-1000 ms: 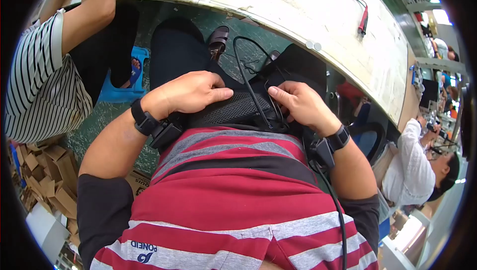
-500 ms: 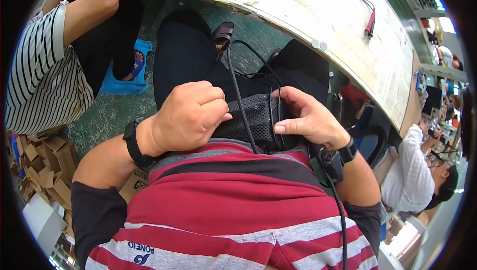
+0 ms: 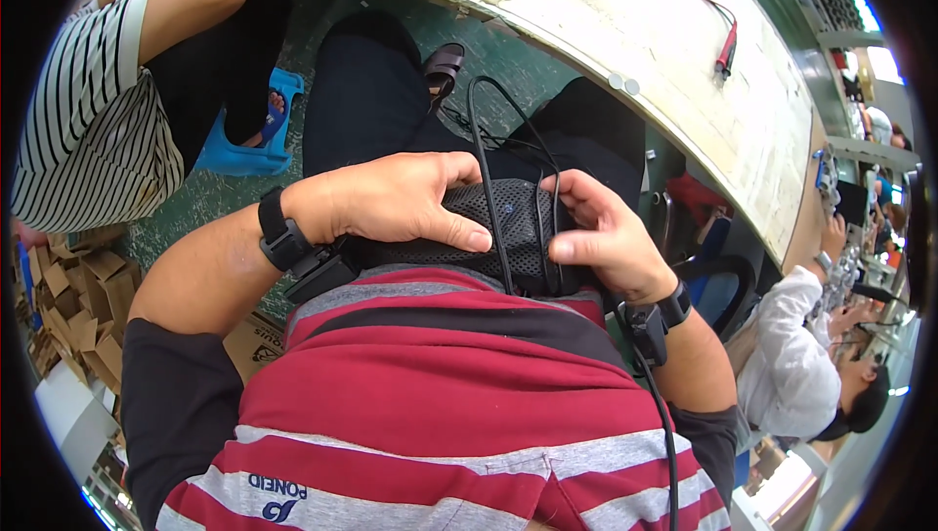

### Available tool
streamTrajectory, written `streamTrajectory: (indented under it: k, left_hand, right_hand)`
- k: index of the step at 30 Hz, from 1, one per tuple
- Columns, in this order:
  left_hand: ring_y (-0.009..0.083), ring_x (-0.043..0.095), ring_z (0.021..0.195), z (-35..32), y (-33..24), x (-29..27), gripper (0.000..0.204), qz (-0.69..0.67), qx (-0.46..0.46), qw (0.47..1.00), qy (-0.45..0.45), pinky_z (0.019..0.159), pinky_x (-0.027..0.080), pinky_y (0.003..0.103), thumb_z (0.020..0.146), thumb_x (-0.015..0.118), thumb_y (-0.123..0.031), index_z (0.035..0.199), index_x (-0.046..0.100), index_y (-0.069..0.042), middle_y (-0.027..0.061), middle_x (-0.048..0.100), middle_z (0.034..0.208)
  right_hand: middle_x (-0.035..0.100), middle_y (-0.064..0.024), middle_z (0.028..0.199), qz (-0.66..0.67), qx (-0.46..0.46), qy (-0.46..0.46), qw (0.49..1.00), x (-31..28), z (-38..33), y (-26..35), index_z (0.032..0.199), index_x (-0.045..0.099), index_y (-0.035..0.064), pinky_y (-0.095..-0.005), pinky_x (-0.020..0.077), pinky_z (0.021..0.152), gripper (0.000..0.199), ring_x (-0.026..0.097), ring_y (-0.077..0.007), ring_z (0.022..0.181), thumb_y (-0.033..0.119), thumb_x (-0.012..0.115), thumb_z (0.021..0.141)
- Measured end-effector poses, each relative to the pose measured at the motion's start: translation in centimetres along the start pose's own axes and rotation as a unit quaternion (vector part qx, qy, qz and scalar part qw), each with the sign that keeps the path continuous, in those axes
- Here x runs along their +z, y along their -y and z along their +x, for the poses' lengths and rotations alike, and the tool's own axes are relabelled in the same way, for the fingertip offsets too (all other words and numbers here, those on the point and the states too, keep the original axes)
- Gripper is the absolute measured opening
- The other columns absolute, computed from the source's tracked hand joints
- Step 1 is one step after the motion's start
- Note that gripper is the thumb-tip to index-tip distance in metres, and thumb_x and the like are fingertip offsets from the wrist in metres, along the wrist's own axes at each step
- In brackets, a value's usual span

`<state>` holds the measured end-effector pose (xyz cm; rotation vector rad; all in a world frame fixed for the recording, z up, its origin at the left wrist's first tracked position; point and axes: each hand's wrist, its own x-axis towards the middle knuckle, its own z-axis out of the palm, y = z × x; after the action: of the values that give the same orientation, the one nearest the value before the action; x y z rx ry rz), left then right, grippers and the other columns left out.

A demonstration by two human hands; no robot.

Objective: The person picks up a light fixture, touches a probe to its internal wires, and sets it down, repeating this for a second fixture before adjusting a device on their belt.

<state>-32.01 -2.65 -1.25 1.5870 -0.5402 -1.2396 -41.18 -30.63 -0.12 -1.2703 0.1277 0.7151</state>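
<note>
A black mesh pouch (image 3: 518,223) lies across my lap, against my shirt. My left hand (image 3: 401,201) grips its left part, the thumb laid over the mesh and the other fingers mostly hidden behind. At the right end, my right hand (image 3: 611,238) holds the pouch between thumb and curled fingers. A thin black cable (image 3: 495,179) loops up above the pouch and runs down over its front, with another strand beside my right fingertips. What the pouch contains is hidden.
A worn pale workbench (image 3: 586,18) curves ahead, with red-and-black test leads (image 3: 726,47) and two small round discs (image 3: 623,84) near its edge. A person in stripes (image 3: 98,130) sits at left by a blue stool (image 3: 239,145). Cardboard pieces (image 3: 88,297) are piled lower left.
My left hand has gone from a closed fist above the pouch to gripping it with the thumb on the mesh. The cable loop has shifted slightly right. My right hand stays at its end.
</note>
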Motion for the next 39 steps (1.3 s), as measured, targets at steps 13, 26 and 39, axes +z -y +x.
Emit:
streamTrajectory:
  k: [13, 26, 39]
  left_hand:
    - [0.0197, 0.069, 0.104, 1.0, -2.4, 1.4, 0.061, 0.012, -0.082, 0.997, 0.004, 0.093, 0.053, 0.033, 0.089, 0.084, -0.035, 0.133, 0.062, 0.002, 0.0126, 0.074, 0.113]
    - [0.0243, 0.072, 0.094, 2.1, -3.1, 2.5, 0.045, 0.027, -0.040, 0.999, -0.009, 0.086, 0.055, 0.036, 0.091, 0.081, -0.031, 0.119, 0.070, 0.003, 0.0168, 0.076, 0.100]
    - [0.0138, 0.069, 0.097, 2.6, -4.3, 3.2, 0.038, 0.102, -0.110, 0.989, 0.006, 0.092, 0.053, 0.031, 0.096, 0.077, -0.020, 0.127, 0.068, -0.001, 0.0066, 0.077, 0.106]
  right_hand:
    - [0.063, -0.0032, 0.112, -0.053, 0.074, -0.086, 0.992, 1.7, 0.1, 1.3, 0.126, 0.055, -0.0004, -0.0247, 0.0522, 0.094, 0.042, 0.061, -0.0087, 0.103, 0.004, 0.079, 0.092]
    - [0.067, -0.0038, 0.106, 0.028, 0.064, -0.124, 0.990, 1.0, -1.1, 0.8, 0.119, 0.061, -0.0004, -0.0242, 0.0531, 0.089, 0.032, 0.064, -0.0095, 0.098, 0.003, 0.077, 0.092]
    - [0.069, -0.0023, 0.091, 0.025, 0.048, -0.195, 0.979, 1.0, -0.6, -1.0, 0.096, 0.065, 0.0020, -0.0223, 0.0518, 0.071, 0.009, 0.063, -0.0065, 0.079, 0.008, 0.071, 0.097]
